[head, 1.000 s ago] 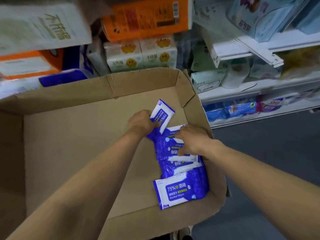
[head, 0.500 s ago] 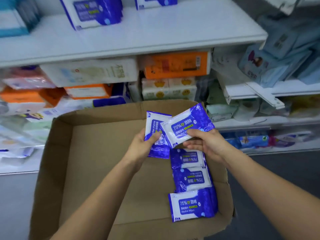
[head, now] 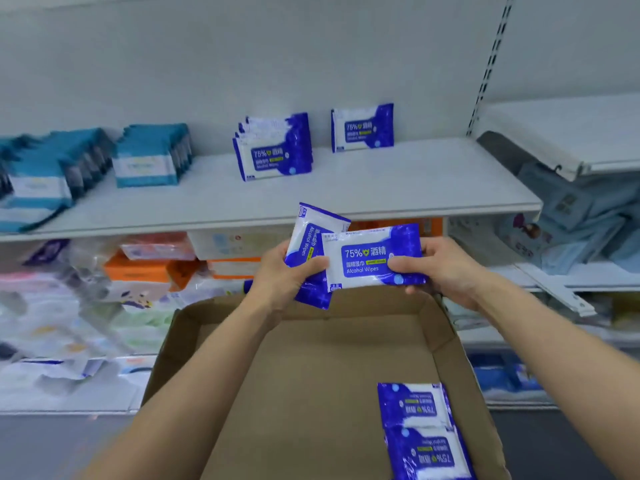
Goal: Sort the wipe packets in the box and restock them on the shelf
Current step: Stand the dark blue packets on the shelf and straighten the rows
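Two packets (head: 372, 259) are up over the box (head: 311, 368), left hand (head: 284, 275) holding one, right hand (head: 440, 268) the other. Square them up, then stand them at 12 o'clock on the shelf (head: 398, 181).

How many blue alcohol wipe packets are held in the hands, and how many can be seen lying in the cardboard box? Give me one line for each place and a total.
Packets in the hands: 2, upright one in left hand, level one in right hand
Packets in the box: 2, upper, lower
Total: 4
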Available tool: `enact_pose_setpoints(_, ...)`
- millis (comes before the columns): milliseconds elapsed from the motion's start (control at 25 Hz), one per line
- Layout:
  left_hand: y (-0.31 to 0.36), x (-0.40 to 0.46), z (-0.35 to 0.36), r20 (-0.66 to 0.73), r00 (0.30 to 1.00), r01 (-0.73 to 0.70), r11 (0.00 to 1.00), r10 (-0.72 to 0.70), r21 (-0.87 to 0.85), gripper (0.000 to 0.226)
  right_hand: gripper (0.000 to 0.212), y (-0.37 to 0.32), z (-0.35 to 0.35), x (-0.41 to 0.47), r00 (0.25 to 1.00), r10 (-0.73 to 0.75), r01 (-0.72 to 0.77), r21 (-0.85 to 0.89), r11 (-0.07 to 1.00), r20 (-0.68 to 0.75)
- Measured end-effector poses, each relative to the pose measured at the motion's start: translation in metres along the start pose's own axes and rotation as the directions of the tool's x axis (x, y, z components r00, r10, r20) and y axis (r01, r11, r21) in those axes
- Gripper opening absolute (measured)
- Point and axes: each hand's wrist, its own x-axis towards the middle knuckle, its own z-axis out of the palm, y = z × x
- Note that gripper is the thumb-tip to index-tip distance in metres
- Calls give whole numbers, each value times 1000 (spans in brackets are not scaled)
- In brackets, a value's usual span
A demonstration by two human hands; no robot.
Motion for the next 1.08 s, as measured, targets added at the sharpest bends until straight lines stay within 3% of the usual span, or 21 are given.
enact_pose_setpoints(120,27,21,2,5,1000,-27,1000,27,-3,27,24,-31,-11,20,995,-70,64,-87,994,-77)
enact_pose_setpoints(200,41,37,4,-19,999,-51,999,50,-20,24,22,-49,-24,36,981,-111,104,-50,993,-160)
enact_pose_setpoints(360,64,70,5,-68,995,-75,997,72,-28,15,16,-77,-52,85,890,-233,238,-38,971,-392)
enact_pose_setpoints(480,73,94,14,-79,996,-45,998,42,-35,22,24,-82,-61,127,883,-294,260,-141,955,-365)
enact_pose_setpoints(720,82,136,29,-35,999,16,998,-18,-58,23,16,-84,-62,223,874,-363,270,-299,916,-324)
enact_pose_setpoints(1080,79,169,36,3,989,150,986,-150,-66,29,17,-86,-65,300,870,-314,205,-300,932,-380)
